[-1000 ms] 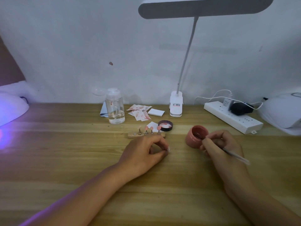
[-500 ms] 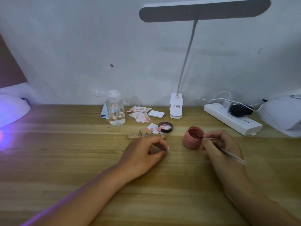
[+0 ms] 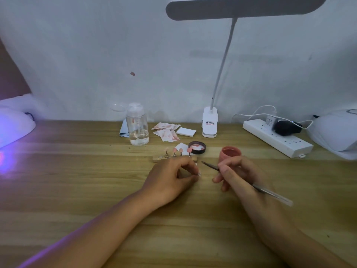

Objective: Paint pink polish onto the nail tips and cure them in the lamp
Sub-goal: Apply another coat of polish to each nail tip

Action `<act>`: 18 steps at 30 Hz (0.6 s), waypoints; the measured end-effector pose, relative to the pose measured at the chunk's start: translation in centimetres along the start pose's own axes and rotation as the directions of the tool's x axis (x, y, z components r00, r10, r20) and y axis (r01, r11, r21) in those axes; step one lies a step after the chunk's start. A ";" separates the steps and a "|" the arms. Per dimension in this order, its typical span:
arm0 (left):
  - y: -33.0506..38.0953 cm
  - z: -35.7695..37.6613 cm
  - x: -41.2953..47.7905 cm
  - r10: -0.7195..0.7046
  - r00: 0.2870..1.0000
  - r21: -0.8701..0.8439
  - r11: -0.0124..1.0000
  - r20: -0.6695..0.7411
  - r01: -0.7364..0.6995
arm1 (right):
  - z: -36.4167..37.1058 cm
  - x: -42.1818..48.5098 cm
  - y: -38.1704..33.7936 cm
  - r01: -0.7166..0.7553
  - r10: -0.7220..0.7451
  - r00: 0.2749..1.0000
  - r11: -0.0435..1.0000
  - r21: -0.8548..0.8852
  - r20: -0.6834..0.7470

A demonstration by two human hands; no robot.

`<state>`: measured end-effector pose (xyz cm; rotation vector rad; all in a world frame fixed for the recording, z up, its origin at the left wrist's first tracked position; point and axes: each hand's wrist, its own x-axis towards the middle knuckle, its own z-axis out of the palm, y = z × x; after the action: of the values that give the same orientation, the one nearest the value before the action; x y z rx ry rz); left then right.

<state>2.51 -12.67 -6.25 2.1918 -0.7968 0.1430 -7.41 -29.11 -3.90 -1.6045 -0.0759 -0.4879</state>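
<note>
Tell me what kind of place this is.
Probably a nail-art work desk. An open jar of pink polish stands by a wooden stand of nail tips, a curing lamp glows violet at the left edge, the right hand holds a fine brush; the left hand pinches one tip.

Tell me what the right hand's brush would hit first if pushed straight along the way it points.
Probably the right end of the stand, just beyond the tip of the brush in the right hand. It points away and left, passing the left hand; depth is unclear.
</note>
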 end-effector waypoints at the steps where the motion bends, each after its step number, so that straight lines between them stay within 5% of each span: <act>1: 0.0 0.0 0.0 -0.001 1.000 -0.004 1.000 -0.003 0.001 | 0.1 0.1 0.0 -0.021 0.021 1.000 1.000 0.009 -0.001; 18: 0.3 -0.1 0.2 -0.003 1.000 0.003 1.000 -0.005 0.003 | 0.1 0.1 0.3 -0.100 0.102 0.995 0.985 -0.141 0.006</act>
<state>2.52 -12.85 -5.96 2.1951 -0.7907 0.1485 -7.15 -29.05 -4.15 -1.7404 0.0310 -0.4116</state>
